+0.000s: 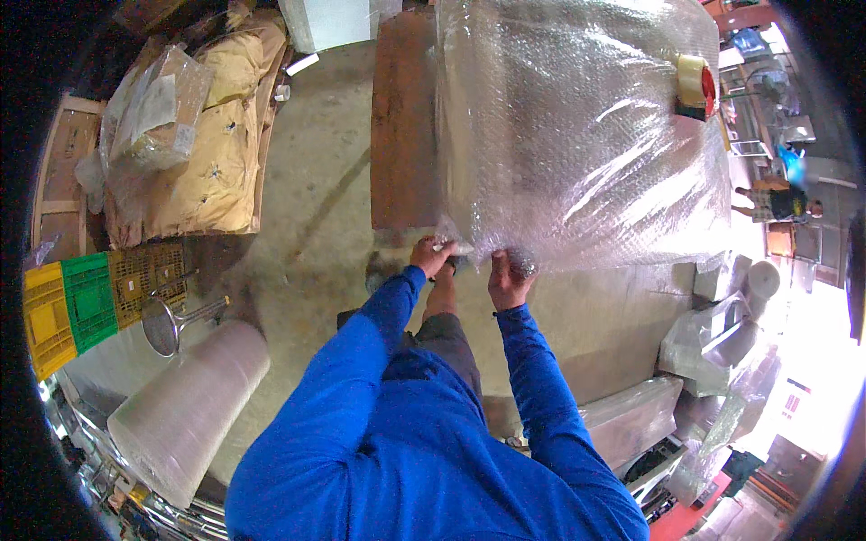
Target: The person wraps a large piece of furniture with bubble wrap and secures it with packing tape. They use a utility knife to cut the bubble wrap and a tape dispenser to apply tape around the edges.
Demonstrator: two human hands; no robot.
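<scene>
The bubble wrap [577,135] around the large bundle in the middle is pinched at its near lower edge by the left hand [433,255] and the right hand [508,279], both clenched on it. It is best pulled taut and flat. A tape roll [695,83] rests far right; a bubble-wrap roll [185,410] lies near left, beside yellow and green crates [68,311].

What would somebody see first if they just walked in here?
First, the huge bubble-wrapped bundle filling the top middle, with a tape roll lying on it at upper right. Both hands, left hand and right hand, grip its lower edge. A big bubble wrap roll lies at lower left, near yellow and green crates.
</scene>
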